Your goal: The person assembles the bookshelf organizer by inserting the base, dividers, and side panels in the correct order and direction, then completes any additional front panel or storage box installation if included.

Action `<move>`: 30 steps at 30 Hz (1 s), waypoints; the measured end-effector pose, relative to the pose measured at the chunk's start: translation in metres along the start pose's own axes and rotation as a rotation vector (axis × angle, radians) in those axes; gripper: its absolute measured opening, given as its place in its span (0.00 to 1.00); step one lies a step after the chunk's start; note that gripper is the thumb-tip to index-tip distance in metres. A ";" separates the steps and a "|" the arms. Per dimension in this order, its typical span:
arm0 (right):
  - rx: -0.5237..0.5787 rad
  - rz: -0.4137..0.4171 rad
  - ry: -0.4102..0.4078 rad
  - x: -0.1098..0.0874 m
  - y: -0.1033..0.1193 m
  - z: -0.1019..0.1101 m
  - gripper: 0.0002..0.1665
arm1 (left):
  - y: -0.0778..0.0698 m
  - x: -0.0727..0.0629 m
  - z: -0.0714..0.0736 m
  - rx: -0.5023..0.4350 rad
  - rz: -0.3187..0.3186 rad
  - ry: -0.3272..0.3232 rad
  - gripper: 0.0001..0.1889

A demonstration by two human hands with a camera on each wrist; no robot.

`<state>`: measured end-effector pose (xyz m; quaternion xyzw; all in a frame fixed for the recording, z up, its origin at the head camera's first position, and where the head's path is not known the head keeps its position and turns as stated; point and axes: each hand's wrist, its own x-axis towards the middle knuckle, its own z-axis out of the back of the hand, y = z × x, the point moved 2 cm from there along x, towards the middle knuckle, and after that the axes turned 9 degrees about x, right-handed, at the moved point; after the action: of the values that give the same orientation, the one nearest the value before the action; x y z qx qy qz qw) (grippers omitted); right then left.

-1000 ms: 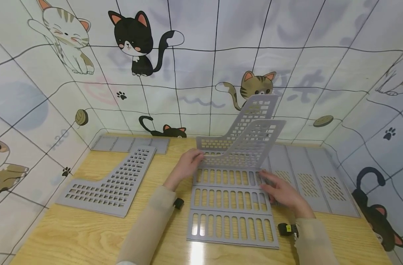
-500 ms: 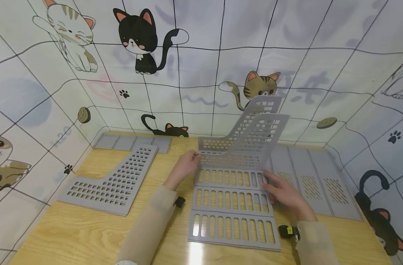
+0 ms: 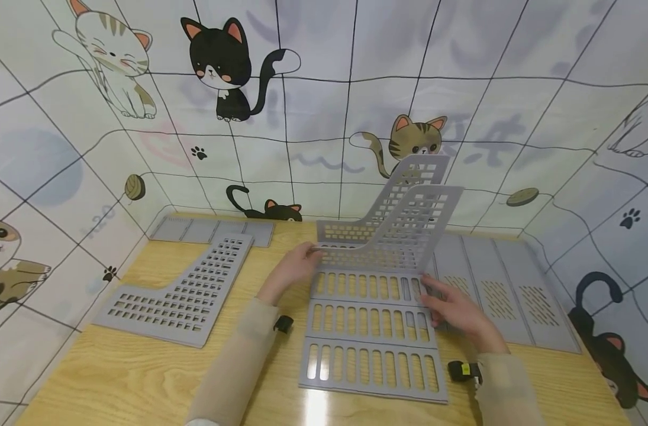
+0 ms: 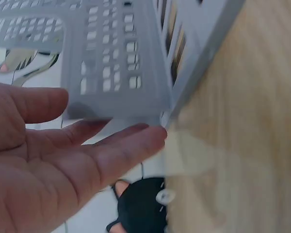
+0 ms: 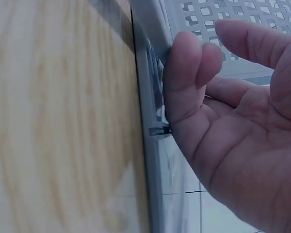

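Observation:
In the head view, a grey slotted base panel [image 3: 374, 322] lies on the table. Two L-shaped grey lattice panels stand upright at its far part: the front lattice panel [image 3: 374, 260] and the back lattice panel [image 3: 342, 231]. My left hand [image 3: 290, 269] pinches the front lattice panel's left end. The left wrist view has the thumb [image 4: 43, 103] against the panel's edge and the fingers by its end. At the right edge my right hand [image 3: 458, 306] touches the base with bent fingers [image 5: 182, 82]; its thumb [image 5: 254, 42] stands apart from them. The base's underside is hidden.
Another L-shaped lattice panel [image 3: 182, 296] lies flat at the left. Behind it a ridged grey panel [image 3: 198, 231] lies by the back wall. Grey panels with slanted slots [image 3: 507, 290] lie at the right. Cat-print cloth [image 3: 313, 106] encloses the wooden table [image 3: 254, 393].
The front lattice panel has come more upright, its top edge rising a little. My left hand has shifted slightly left with its end. The right hand stays at the base's right edge.

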<state>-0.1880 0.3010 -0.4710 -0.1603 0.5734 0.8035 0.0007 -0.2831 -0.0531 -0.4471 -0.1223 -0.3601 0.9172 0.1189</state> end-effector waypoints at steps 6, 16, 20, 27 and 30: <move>-0.090 -0.005 -0.034 -0.005 0.005 0.002 0.39 | 0.012 -0.005 0.026 0.068 0.046 -0.059 0.25; -0.237 -0.029 -0.044 -0.015 0.010 0.011 0.24 | 0.036 -0.032 0.068 0.100 0.124 -0.153 0.27; -0.234 -0.034 -0.025 -0.015 0.009 0.010 0.21 | 0.053 -0.045 0.076 0.160 0.124 -0.172 0.27; -0.259 -0.074 -0.027 -0.014 0.006 0.009 0.19 | 0.094 -0.068 0.091 0.277 0.220 -0.096 0.31; -0.260 -0.073 -0.023 -0.014 0.006 0.008 0.19 | 0.107 -0.076 0.103 0.346 0.237 -0.045 0.34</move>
<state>-0.1777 0.3093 -0.4594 -0.1707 0.4583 0.8721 0.0155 -0.2578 -0.2174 -0.4370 -0.1210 -0.1828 0.9755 0.0213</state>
